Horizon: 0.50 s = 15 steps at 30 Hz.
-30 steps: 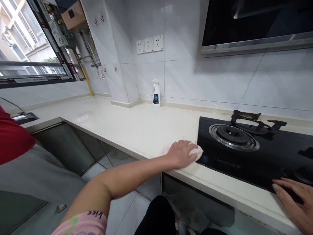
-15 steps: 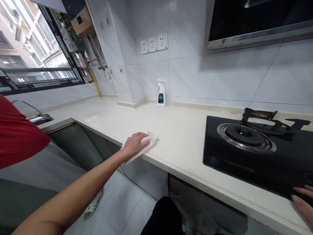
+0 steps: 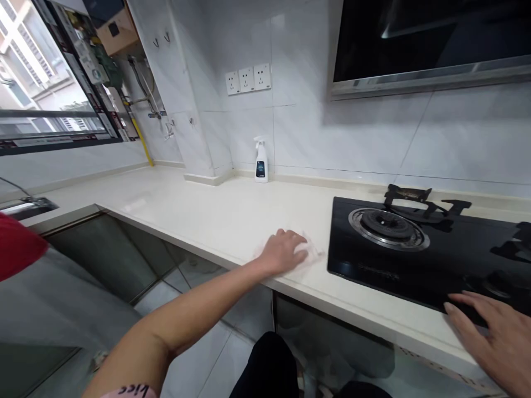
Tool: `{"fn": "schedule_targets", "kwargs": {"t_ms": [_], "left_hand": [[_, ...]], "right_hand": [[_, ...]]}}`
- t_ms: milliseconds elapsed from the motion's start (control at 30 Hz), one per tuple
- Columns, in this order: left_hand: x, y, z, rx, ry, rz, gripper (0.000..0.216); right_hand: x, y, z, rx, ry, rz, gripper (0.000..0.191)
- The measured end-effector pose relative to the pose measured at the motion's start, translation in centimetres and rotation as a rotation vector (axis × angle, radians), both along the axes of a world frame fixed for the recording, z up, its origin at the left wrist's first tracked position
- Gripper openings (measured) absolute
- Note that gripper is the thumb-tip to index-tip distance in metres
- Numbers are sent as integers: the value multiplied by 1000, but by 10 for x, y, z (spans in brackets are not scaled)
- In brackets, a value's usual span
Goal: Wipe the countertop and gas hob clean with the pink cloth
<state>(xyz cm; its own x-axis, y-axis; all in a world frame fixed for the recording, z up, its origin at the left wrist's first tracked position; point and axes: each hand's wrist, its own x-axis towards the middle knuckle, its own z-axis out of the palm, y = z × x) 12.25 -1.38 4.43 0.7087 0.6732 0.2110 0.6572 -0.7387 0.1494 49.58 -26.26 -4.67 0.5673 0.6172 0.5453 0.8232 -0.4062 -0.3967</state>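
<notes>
My left hand [image 3: 284, 252] presses a white cloth [image 3: 309, 253] flat on the cream countertop [image 3: 199, 213], close to the front edge and left of the gas stove. The cloth is blurred, and part of it is hidden beneath my palm. At the lower right, my right hand [image 3: 492, 331] rests at the front edge of the black gas stove [image 3: 373, 276]. Its thumb and fingers are apart, with nothing in them.
A white spray bottle [image 3: 261, 160] stands against the tiled wall. Black pan supports [image 3: 427, 202] lie at the back of the stove. A range hood [image 3: 431, 50] hangs above. At far left are a sink [image 3: 29, 207] and a person in a red top [image 3: 19, 246].
My left hand has slid right along the counter with the cloth, nearer the stove. My right hand shows more fully. The view has shifted right.
</notes>
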Motion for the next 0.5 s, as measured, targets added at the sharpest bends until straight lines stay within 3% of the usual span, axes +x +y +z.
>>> {"fn": "schedule_targets", "kwargs": {"t_ms": [100, 200, 267, 400, 500], "left_hand": [[1, -29, -7, 37, -29, -211, 39], [-3, -28, -4, -2, -18, -234, 39], [0, -11, 2, -26, 13, -152, 40], [27, 45, 11, -5, 66, 150, 45], [62, 89, 11, 8, 72, 217, 48]], "right_hand": [[-5, -2, 0, -17, -42, 74, 54], [-5, -4, -4, -1, -88, 103, 57], [-8, -4, -4, -11, -127, 113, 56], [-18, -3, 1, -36, -185, 107, 55], [-24, -3, 4, -42, -196, 84, 55]]}}
